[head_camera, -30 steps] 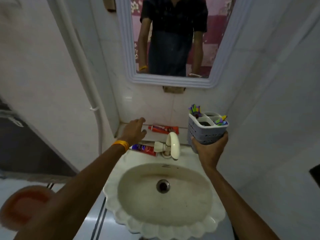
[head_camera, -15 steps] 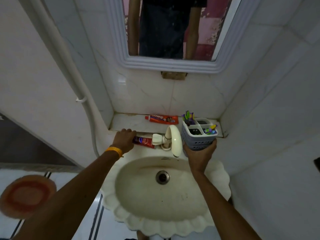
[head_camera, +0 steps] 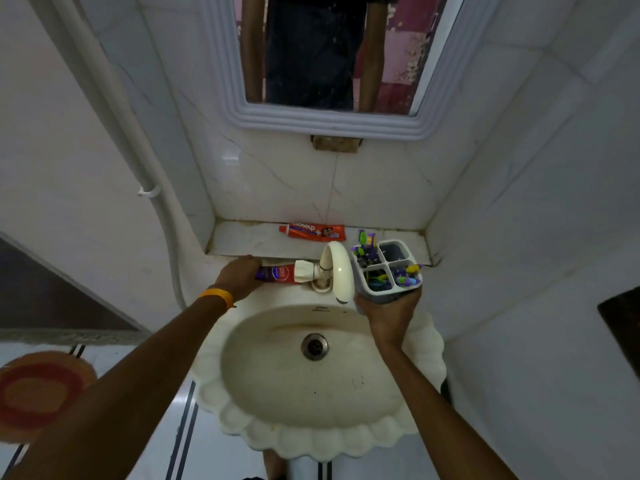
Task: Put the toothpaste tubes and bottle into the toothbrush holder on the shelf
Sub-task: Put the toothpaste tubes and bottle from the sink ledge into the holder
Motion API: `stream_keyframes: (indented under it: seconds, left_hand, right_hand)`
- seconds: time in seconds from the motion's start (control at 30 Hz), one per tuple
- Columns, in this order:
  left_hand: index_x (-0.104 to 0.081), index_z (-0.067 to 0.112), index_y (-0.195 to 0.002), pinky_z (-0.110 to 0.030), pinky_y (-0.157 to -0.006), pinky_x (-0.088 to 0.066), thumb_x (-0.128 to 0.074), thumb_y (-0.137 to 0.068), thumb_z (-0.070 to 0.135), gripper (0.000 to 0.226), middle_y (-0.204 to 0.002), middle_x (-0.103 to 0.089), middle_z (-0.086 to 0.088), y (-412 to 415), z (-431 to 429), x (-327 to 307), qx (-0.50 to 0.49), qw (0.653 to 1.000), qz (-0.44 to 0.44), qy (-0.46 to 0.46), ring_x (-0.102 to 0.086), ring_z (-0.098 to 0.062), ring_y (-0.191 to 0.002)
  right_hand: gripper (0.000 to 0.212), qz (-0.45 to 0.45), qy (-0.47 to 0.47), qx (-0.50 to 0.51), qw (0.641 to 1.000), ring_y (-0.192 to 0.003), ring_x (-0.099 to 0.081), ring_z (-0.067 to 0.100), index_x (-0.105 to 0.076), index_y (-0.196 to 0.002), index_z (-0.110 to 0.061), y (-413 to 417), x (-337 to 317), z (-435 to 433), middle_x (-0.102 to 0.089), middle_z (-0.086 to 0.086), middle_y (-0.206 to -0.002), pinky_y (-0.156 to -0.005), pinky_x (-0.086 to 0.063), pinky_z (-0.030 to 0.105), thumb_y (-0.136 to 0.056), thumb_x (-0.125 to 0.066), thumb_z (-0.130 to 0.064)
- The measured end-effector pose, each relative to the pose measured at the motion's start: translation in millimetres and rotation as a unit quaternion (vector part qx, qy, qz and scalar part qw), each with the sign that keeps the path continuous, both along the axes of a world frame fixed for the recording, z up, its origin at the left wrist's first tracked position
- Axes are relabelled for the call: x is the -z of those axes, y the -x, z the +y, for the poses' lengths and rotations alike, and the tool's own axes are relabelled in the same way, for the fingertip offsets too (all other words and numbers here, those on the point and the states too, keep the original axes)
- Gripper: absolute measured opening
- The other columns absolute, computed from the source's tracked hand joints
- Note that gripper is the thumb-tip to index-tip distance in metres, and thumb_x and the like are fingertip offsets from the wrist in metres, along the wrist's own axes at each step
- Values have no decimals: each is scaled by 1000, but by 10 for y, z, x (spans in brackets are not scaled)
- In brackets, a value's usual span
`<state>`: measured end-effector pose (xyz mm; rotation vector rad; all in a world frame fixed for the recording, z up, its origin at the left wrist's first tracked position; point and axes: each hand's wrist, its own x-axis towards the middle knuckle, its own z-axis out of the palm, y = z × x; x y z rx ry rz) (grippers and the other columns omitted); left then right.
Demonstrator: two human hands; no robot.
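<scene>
White marble-look tiles wrap a small bathroom nook, with a framed mirror (head_camera: 329, 57) at 12 o'clock and a cream scalloped washbasin (head_camera: 311, 427) filling the lower middle of my view. Behind the basin runs a narrow tiled shelf (head_camera: 249, 239).

On that shelf, close to the back wall, a red Closeup toothpaste tube (head_camera: 313, 232) lies flat, cap end pointing toward 9 o'clock. A second toothpaste tube (head_camera: 278, 274), dark purple and red, lies on the basin's back rim just below the shelf edge, at about 9 o'clock from the cream tap (head_camera: 337, 270).

My left hand (head_camera: 239, 278), with an orange band (head_camera: 218, 296) on the wrist, sits over the tail end of that purple tube. Fingers look curled down onto it, but I honestly can't tell whether they've closed around it or just rest on top.

My right hand (head_camera: 388, 308) is wrapped around the lower part of the grey toothbrush holder (head_camera: 389, 271), gripping it from underneath, at 3 o'clock from the tap. It's a four-compartment holder; three compartments have colourful toothbrushes (head_camera: 363, 251) in them and the far right one looks dark. I can't make out whether its base touches the shelf or the basin rim.

Down at 8 o'clock on the floor there's a round orange and red mat (head_camera: 38, 393).
</scene>
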<state>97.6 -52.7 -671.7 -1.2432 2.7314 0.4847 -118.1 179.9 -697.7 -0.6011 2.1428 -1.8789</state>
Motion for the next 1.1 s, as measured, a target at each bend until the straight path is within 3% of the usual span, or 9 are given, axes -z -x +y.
stream_keyframes:
  seconds: [0.17, 0.27, 0.37, 0.53, 0.67, 0.73, 0.9, 1.1]
  left_hand:
    - [-69, 13, -102, -36, -78, -55, -75, -83, 27, 24, -98, -73, -10, -42, -70, -550, 13, 994, 107, -30, -66, -24, -84]
    - [-69, 13, -104, -34, -80, -56, -80, -80, 24, 28, -100, -73, -8, -55, -116, -928, 20, 986, 167, 6, -66, -22, -88]
    - [-68, 15, -107, -34, -83, -56, -83, -75, 17, 35, -102, -73, -6, 6, -132, -1331, 17, 968, 250, 26, -66, -19, -90]
    - [-67, 14, -110, -20, -87, -46, -81, -76, 9, 37, -111, -69, -3, 511, 24, -1812, 89, 942, 321, 36, -60, -12, -100]
    - [-69, 11, -107, -21, -89, -49, -79, -75, 2, 35, -112, -70, -6, 1078, 190, -1904, 167, 926, 338, 20, -61, -13, -102]
    - [-70, 9, -104, -29, -90, -53, -78, -75, 0, 31, -109, -71, -9, 1361, 251, -1898, 219, 918, 328, 22, -64, -20, -101]
    - [-71, 13, -103, -40, -88, -54, -73, -76, -2, 31, -104, -70, -10, 1829, 390, -1798, 289, 923, 253, 21, -65, -27, -98]
    - [-70, 14, -107, -41, -89, -52, -72, -75, 2, 34, -107, -69, -11, 2043, 447, -1602, 321, 932, 168, 3, -63, -29, -100]
  right_hand:
    - [130, 6, 9, -14, 1000, -139, -55, 17, -28, -158, -13, 14, -27, 13, -51, 4, -154, -112, -50, 28, -52, -104, -6]
    - [127, 0, 15, -16, 1000, -137, -57, 14, -30, -156, -14, 22, -21, 21, -52, 4, -151, -110, -52, 30, -53, -103, -4]
    - [128, -3, 16, -9, 1000, -138, -57, 18, -30, -156, -17, 29, 5, 24, -52, 3, -152, -112, -52, 40, -52, -104, -7]
    - [129, -8, 13, 6, 1000, -135, -59, 20, -33, -153, -19, 55, 59, 0, -55, 2, -149, -109, -53, 53, -47, -106, -15]
    - [130, -5, 5, 8, 1000, -137, -57, 22, -32, -153, -23, 82, 93, 1, -54, 2, -149, -110, -51, 55, -47, -106, -15]
    - [131, -9, 3, 14, 1000, -138, -56, 23, -30, -155, -27, 93, 139, -11, -52, 1, -150, -110, -51, 56, -47, -105, -21]
    - [130, -4, 8, 17, 1000, -137, -58, 23, -33, -154, -24, 92, 182, -48, -54, 2, -149, -109, -52, 56, -45, -104, -19]
    - [127, 8, 5, 21, 1000, -137, -58, 23, -35, -153, -18, 104, 201, -75, -55, 4, -148, -108, -53, 57, -46, -104, -12]
